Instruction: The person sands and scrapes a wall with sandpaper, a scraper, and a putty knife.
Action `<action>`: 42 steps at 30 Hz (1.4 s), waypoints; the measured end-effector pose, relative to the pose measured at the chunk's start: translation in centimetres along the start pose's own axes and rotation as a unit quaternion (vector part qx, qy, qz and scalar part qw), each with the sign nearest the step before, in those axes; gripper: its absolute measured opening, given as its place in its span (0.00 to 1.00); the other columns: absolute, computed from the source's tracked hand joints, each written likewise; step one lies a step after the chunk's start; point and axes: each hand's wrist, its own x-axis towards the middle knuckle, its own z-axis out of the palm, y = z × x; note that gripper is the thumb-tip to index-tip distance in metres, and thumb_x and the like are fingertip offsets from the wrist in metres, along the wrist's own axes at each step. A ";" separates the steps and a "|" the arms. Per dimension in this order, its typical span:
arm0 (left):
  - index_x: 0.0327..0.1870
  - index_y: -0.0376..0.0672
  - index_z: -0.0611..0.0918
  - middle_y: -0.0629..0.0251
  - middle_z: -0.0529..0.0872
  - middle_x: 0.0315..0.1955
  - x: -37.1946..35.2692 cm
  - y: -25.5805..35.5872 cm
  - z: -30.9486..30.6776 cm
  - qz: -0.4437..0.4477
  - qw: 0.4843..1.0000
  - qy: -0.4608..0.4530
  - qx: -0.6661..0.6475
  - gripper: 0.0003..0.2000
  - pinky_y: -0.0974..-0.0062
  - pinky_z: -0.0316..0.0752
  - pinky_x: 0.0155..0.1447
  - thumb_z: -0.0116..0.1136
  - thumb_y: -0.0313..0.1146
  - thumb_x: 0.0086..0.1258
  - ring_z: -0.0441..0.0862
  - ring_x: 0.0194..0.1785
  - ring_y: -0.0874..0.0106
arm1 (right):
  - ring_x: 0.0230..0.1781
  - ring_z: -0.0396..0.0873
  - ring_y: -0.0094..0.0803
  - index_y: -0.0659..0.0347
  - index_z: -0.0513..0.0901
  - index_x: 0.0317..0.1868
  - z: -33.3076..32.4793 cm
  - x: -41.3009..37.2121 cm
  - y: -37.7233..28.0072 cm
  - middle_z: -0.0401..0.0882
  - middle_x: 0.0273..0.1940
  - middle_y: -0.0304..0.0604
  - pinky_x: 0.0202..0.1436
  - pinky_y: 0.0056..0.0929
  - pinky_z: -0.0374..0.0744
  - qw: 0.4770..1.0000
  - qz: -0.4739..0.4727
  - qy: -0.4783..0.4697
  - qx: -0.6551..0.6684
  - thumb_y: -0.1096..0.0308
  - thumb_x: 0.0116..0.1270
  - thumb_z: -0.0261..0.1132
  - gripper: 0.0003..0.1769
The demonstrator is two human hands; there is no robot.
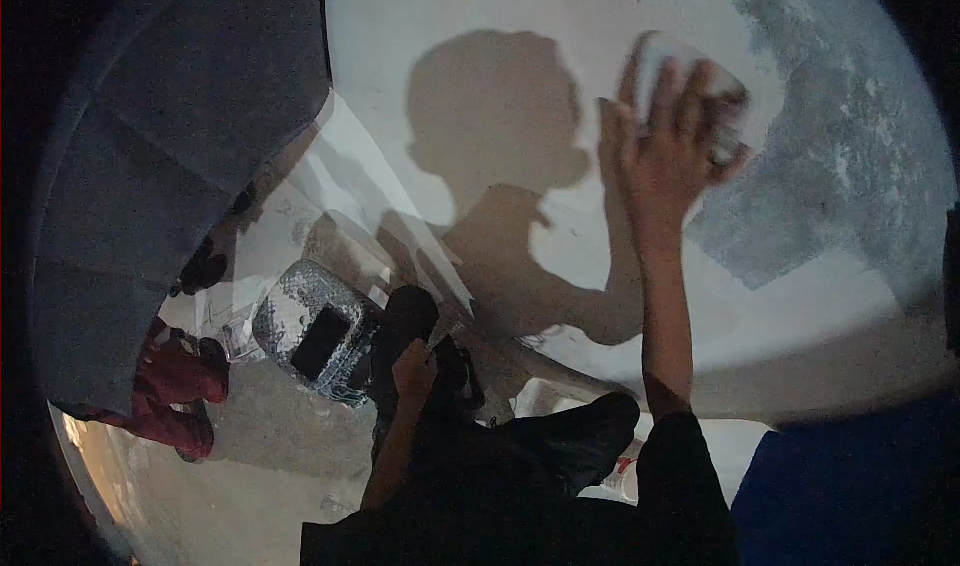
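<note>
- Because light seemingly fell from behind you, your shadow (pixel 490 106) lay across the pale wall (pixel 370 16), reaching the raised arm but leaving the grey patch (pixel 830 186) beyond it lit.
- A dark grey panel (pixel 130 216) filled the upper left; its purpose could not be told.
- Blue cloth (pixel 840 476) showed at the lower right, beside your sleeve.
- Near the far left were another person's red-clad legs (pixel 175 396), apart from you.
- Your right arm (pixel 668 316) was stretched up and forward, probably because the spot under the pad lay well above your lap.
- A silvery sack (pixel 290 301) lay on the floor (pixel 290 446) beside your knee (pixel 408 311), apparently within easy reach.
- Your right hand (pixel 672 166) had its fingers spread over the blurred pale pad (pixel 655 56), gripping it against the wall beside the grey patch; that spread likely shared the pressure and kept the pad from slipping.
- Your left hand (pixel 413 371) was low by that knee, perhaps for balance; whether its fingers gripped the slim item (pixel 437 338) next to them, you could not tell.
- On the sack lay a dark rectangular object (pixel 320 344), probably put there to keep it off the floor.
</note>
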 end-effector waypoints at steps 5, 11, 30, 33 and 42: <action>0.32 0.39 0.75 0.56 0.79 0.26 -0.3 -0.5 1.7 0.008 0.999 0.009 0.038 0.09 0.63 0.74 0.33 0.58 0.35 0.57 0.79 0.31 0.57 | 0.62 0.64 0.34 0.45 0.67 0.63 3.8 -9.4 -0.6 0.69 0.60 0.37 0.65 0.61 0.42 0.967 -0.145 -0.202 0.056 0.49 0.62 0.57 0.29; 0.33 0.38 0.77 0.56 0.80 0.26 -1.2 -2.6 2.2 0.008 0.997 0.044 0.061 0.11 0.64 0.75 0.33 0.58 0.37 0.58 0.80 0.30 0.59 | 0.58 0.68 0.33 0.37 0.65 0.64 -0.5 -10.7 2.2 0.67 0.61 0.34 0.67 0.58 0.35 0.980 -0.132 -0.148 -0.025 0.45 0.62 0.55 0.29; 0.36 0.35 0.78 0.56 0.76 0.16 0.9 -8.8 7.6 0.053 0.968 0.198 0.142 0.15 0.65 0.72 0.23 0.59 0.40 0.59 0.77 0.19 0.60 | 0.65 0.61 0.42 0.48 0.61 0.67 1.6 -7.9 -4.1 0.56 0.68 0.43 0.66 0.59 0.44 0.983 -0.102 -0.153 0.022 0.38 0.58 0.57 0.40; 0.35 0.34 0.78 0.57 0.76 0.15 2.4 -4.1 3.5 -0.089 0.994 0.068 0.011 0.14 0.65 0.72 0.23 0.59 0.39 0.59 0.76 0.18 0.61 | 0.68 0.54 0.46 0.48 0.60 0.67 0.8 -3.0 -3.8 0.51 0.70 0.43 0.66 0.60 0.35 0.994 -0.047 -0.096 0.004 0.37 0.56 0.57 0.42; 0.32 0.33 0.78 0.53 0.78 0.16 2.8 -3.6 3.5 -0.134 0.990 0.031 -0.012 0.17 0.61 0.74 0.26 0.53 0.43 0.62 0.79 0.23 0.56 | 0.70 0.50 0.44 0.48 0.56 0.69 4.5 3.5 -10.8 0.45 0.71 0.40 0.67 0.56 0.44 0.981 -0.038 -0.130 0.138 0.42 0.60 0.56 0.39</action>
